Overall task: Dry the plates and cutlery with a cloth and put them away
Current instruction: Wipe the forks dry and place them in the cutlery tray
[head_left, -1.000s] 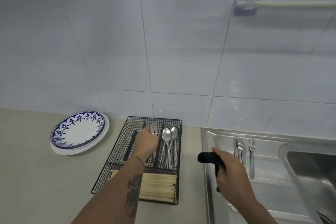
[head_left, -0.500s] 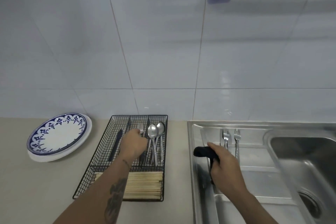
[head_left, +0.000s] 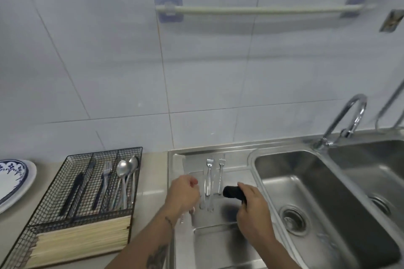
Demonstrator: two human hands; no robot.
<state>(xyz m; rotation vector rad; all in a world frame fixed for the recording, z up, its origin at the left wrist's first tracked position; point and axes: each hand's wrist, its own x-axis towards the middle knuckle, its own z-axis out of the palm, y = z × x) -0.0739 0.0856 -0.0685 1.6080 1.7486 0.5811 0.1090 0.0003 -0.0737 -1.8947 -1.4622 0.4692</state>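
Right now two forks [head_left: 209,176] lie side by side on the steel drainboard [head_left: 236,178], tines toward the far wall, handles pointing near. The left hand [head_left: 183,195] hovers over the drainboard just left of them, back of the hand up, fingers curled downward; whether they grip anything I cannot tell, though something thin and blurred shows beneath the wrist. The left forearm comes in from the near edge, angled up and right. The right hand [head_left: 253,207] sits just right of the fork handles, its fingers wrapped around a rolled black cloth [head_left: 232,192] whose end pokes out to the left, close to the forks. To the left on the table [head_left: 150,183] stands a black wire tray [head_left: 72,192]: dark-handled cutlery in its left slot, a fork in the middle one, spoons [head_left: 125,178] in the right one, pale chopsticks [head_left: 80,239] across the near compartment. Farther left, a blue-and-white plate [head_left: 13,179] sits at the frame's edge. Right of the drainboard are the sink basin [head_left: 317,199] and a curved tap [head_left: 347,118].
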